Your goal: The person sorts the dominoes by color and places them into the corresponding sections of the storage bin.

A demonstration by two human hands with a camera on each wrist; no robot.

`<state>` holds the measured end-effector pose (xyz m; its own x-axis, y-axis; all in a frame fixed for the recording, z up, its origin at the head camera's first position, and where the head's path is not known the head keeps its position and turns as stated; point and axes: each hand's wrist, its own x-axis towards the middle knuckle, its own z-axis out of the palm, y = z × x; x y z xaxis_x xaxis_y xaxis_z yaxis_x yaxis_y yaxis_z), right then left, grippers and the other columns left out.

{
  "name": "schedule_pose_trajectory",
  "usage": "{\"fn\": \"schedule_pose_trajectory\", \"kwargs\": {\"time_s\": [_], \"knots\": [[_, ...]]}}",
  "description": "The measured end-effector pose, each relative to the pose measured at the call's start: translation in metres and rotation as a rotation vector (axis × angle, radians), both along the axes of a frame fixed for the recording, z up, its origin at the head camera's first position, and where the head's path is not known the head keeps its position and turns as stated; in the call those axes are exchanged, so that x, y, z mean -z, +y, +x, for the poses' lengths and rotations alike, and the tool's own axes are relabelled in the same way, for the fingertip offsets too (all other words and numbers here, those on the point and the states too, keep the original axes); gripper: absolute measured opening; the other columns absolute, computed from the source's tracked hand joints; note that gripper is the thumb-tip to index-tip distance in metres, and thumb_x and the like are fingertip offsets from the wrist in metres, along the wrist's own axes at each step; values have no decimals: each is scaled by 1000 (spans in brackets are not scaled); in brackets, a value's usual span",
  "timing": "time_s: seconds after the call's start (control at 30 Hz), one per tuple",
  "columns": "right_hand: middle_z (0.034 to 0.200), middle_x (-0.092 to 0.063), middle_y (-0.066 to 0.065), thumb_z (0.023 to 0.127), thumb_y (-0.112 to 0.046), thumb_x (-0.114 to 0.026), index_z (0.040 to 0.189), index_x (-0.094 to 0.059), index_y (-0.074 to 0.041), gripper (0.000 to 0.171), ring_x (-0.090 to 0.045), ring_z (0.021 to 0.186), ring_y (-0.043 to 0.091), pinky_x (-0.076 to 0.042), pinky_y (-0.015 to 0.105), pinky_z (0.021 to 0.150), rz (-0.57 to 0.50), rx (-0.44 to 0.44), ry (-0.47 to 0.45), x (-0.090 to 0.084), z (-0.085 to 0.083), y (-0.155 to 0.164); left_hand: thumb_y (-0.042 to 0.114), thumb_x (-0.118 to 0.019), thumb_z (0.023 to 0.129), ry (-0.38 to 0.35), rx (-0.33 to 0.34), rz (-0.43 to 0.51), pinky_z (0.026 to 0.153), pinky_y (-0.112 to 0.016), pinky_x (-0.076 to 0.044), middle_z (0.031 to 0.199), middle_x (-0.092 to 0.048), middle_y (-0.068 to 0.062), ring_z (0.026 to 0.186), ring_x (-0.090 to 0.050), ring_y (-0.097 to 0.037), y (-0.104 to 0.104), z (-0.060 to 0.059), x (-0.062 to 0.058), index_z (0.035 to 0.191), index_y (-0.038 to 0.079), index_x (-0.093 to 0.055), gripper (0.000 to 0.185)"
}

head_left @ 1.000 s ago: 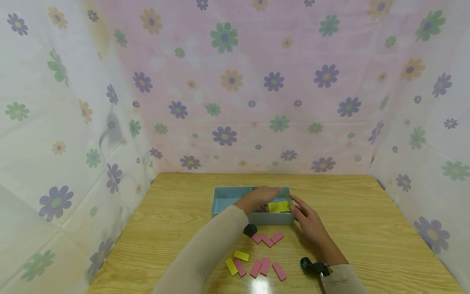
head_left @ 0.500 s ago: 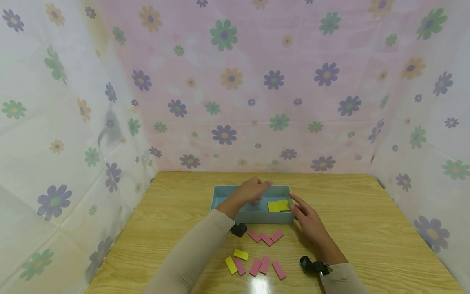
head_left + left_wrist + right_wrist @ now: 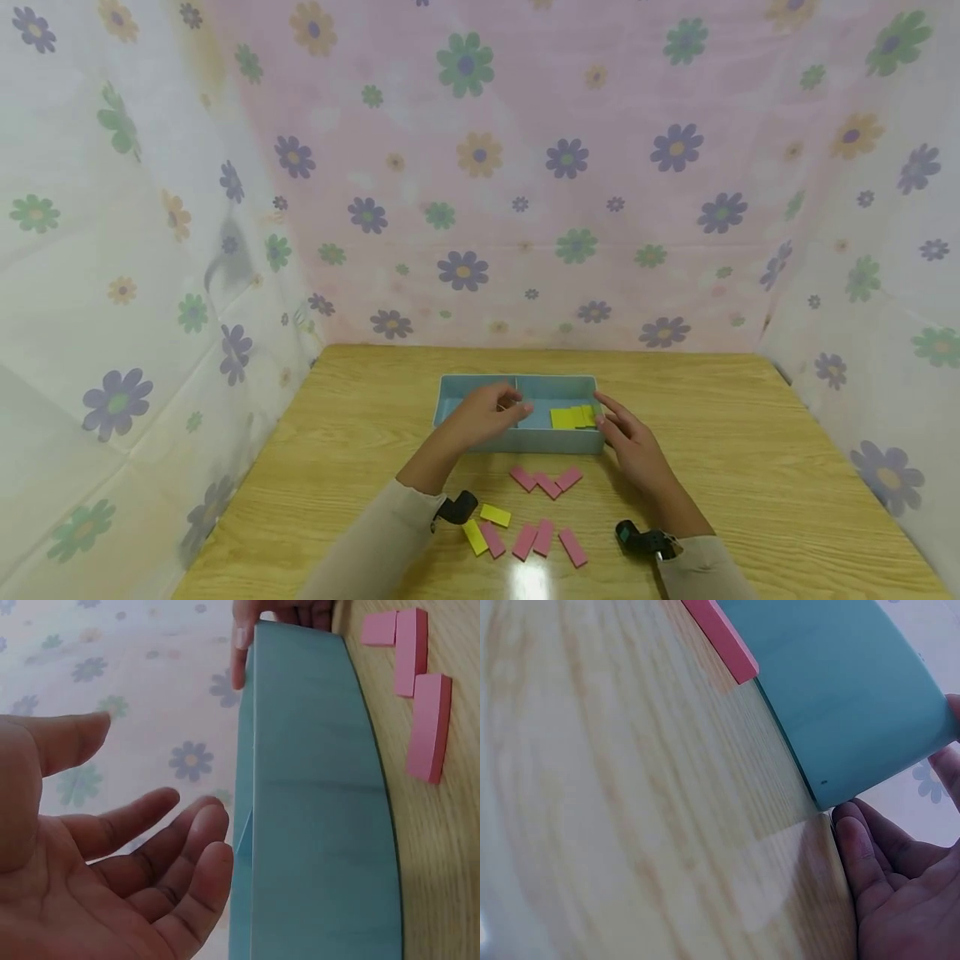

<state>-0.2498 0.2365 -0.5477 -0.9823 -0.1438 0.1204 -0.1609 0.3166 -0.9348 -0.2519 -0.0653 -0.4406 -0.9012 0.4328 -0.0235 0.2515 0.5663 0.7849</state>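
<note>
A light blue box (image 3: pixel 540 442) with a divider (image 3: pixel 517 396) stands on the table. Several flat yellow blocks (image 3: pixel 568 417) lie in its right compartment. My left hand (image 3: pixel 474 421) hovers over the box near the divider, overlapping the left compartment; the left wrist view shows its fingers (image 3: pixel 161 862) loosely bent and spread, nothing between them. At the right end, my right hand (image 3: pixel 639 454) holds the box, thumb at the near corner and index finger along the end wall. Its lower fingers (image 3: pixel 859 847) curl by the box's bottom corner in the right wrist view.
In front of the box lie several pink blocks (image 3: pixel 548 485). Nearer me are more pink blocks (image 3: pixel 573 547) and two yellow blocks (image 3: pixel 495 515). A floral cloth (image 3: pixel 525 183) surrounds the wooden table (image 3: pixel 360 383) at the back and sides.
My left hand has moved left and back toward me, out from over the right compartment. The right hand stays at the box's right end.
</note>
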Motion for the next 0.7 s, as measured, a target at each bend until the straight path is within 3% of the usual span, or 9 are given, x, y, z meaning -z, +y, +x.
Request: {"fn": "schedule_pose_trajectory", "kwargs": {"time_s": [0.13,0.37,0.53,0.7], "knots": [[151,-53,23,110,-42,-48,161,-39,-28,54,-53,138,38,-53,41,107,4,-9,7,0,-1,0,42,-67,101,33,55,34,92,-36,-57,113,-71,4,104,-66,-13,-10,14,6,124,14,-71,37],[152,-52,23,109,-45,-49,161,-39,-29,55,-53,138,36,-52,44,107,10,-2,5,-3,-2,-3,31,-76,96,-28,93,115,80,-27,-56,102,-70,6,93,-65,-11,-24,32,23,121,7,-73,35],[154,-49,23,109,-44,-48,161,-39,-31,54,-51,140,36,-52,46,108,13,3,-11,-5,-1,-2,21,-78,94,-70,101,134,78,-26,-57,99,-73,5,90,-67,-13,-29,30,35,116,6,-76,27],[155,-48,23,110,-43,-48,161,-38,-32,54,-49,142,37,-51,48,109,12,7,-24,-4,1,-1,14,-81,90,-100,155,135,75,-25,-58,94,-76,3,85,-69,-12,-36,25,45,109,5,-79,21]]}}
